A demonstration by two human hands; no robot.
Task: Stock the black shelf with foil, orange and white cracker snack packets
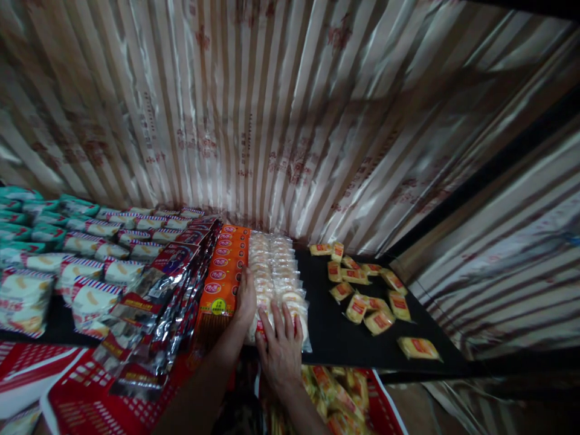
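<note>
Clear-wrapped packets of pale, round food [272, 266] stand in two close rows on a black shelf [324, 326]. My left hand [246, 300] lies along the left side of these rows, fingers stretched out, between them and a line of orange snack packs [225, 263]. Across the front packets rests my right hand [281, 349], palm down with its fingers spread. Neither hand is closed around anything. Some of the front packets are hidden under my right fingers.
Dark-red foil packs [174, 284] lean in a row left of the orange ones. Beyond them stand white chip bags [86, 296] and green bags [49, 217]. Small yellow packets [378, 320] lie scattered at right. Below are red baskets [86, 386]; striped sheeting [272, 109] hangs behind.
</note>
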